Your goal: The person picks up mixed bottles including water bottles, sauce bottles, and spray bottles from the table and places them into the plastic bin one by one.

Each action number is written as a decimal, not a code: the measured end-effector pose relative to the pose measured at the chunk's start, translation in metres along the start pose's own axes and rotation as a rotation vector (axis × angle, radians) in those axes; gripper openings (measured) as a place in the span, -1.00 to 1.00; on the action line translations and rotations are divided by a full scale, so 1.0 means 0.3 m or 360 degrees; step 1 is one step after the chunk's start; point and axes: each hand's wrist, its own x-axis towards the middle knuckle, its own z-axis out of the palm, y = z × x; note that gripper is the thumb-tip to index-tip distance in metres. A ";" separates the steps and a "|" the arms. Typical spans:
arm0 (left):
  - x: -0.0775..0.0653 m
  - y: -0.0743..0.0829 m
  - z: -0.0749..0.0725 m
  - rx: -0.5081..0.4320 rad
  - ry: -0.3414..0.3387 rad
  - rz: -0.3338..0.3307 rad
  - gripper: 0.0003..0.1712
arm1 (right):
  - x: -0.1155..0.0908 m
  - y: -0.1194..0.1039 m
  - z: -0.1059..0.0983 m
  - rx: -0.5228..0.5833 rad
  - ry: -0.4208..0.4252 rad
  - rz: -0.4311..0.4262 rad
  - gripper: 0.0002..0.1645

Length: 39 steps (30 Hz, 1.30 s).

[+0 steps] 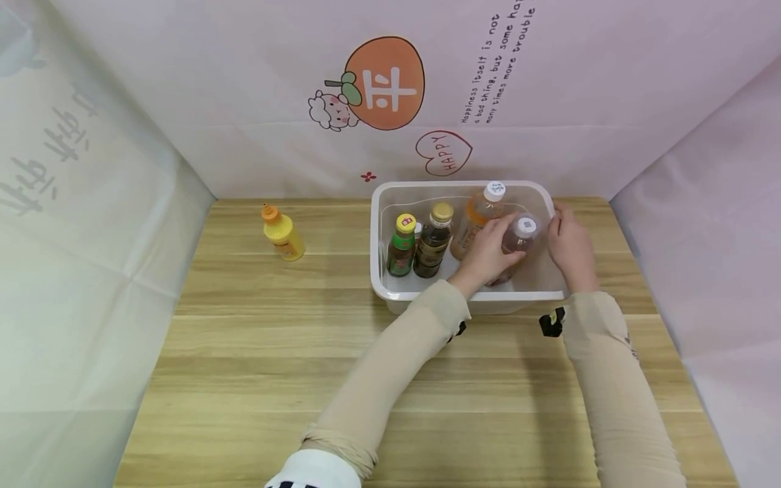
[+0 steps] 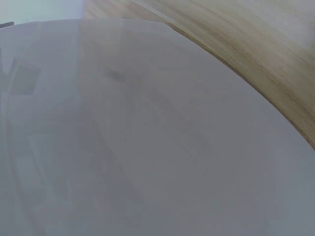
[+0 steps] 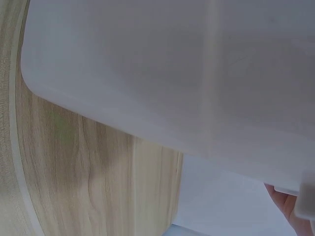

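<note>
In the head view my left hand (image 1: 488,254) reaches over the front rim of a white plastic bin (image 1: 427,296). Its thumb and fingers grip a clear bottle with a white cap (image 1: 522,234), standing in the bin's right part; the bottle's lower body is mostly hidden. My right hand (image 1: 570,244) grips the bin's right rim. Left of the held bottle are an orange drink bottle (image 1: 476,217) with a white cap, a dark bottle with a gold cap (image 1: 432,247) and a green-labelled bottle with a yellow cap (image 1: 401,251). The left wrist view shows mostly the bin wall (image 2: 172,128).
A yellow squeeze bottle (image 1: 285,237) with an orange nozzle stands on the wooden table (image 1: 274,352), left of the bin. White printed sheets (image 1: 244,102) enclose the table at the back and both sides. In the right wrist view, the bin wall (image 3: 147,73) fills the upper part.
</note>
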 end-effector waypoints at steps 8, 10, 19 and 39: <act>-0.002 0.003 -0.001 -0.0016 0.0041 -0.0028 -0.19 | -0.002 -0.004 -0.002 0.0005 -0.0005 -0.0002 -0.42; -0.002 0.003 -0.001 -0.0028 0.0055 -0.0033 -0.21 | -0.001 -0.003 0.000 0.0004 -0.0001 -0.0001 -0.42; -0.004 0.006 -0.006 -0.0062 0.0135 -0.0039 -0.34 | 0.002 -0.005 -0.001 0.0013 -0.0001 0.0004 -0.41; -0.018 0.000 -0.040 -0.0535 0.0310 0.0094 -0.65 | -0.005 -0.003 -0.006 0.0042 -0.0036 0.0035 -0.38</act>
